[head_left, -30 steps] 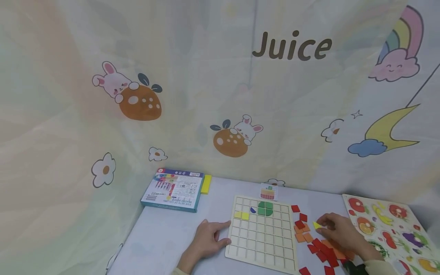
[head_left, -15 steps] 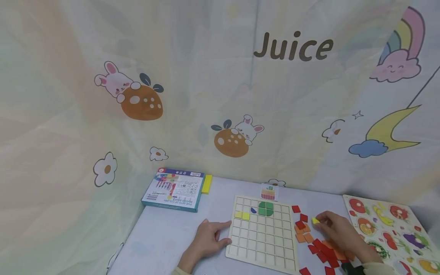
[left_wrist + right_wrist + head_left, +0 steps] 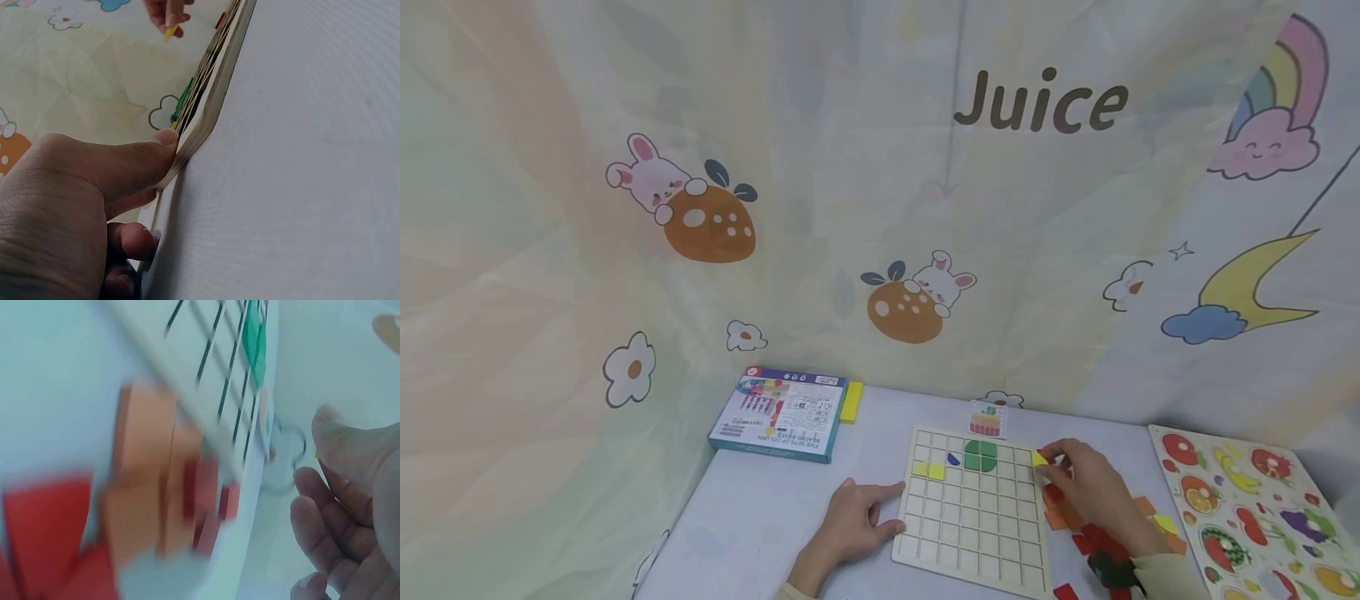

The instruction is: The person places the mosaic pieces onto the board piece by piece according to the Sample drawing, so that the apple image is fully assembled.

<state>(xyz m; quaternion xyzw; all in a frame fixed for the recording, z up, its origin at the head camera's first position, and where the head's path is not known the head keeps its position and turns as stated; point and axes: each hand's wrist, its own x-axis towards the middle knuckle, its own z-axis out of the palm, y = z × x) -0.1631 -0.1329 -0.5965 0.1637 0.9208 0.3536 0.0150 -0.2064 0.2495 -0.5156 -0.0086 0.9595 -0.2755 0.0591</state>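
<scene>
A pale wooden grid board (image 3: 973, 533) lies on the table with two yellow tiles (image 3: 927, 470), a small blue piece (image 3: 952, 458) and a green block (image 3: 980, 455) set in its far rows. My right hand (image 3: 1078, 483) pinches a small yellow tile (image 3: 1038, 458) just over the board's far right corner. My left hand (image 3: 857, 521) rests on the table with thumb and finger touching the board's left edge (image 3: 200, 128). Loose red and orange tiles (image 3: 1086, 533) lie right of the board, blurred in the right wrist view (image 3: 150, 487).
A blue box (image 3: 778, 414) with a yellow block (image 3: 851, 402) beside it sits at the back left. A small picture card (image 3: 986, 419) stands behind the board. A fruit puzzle board (image 3: 1262, 508) lies at the right. A printed curtain hangs behind the table.
My right hand has lifted the yellow tile from the pile at the right and carried it left to the board's far right corner. The left hand has stayed put.
</scene>
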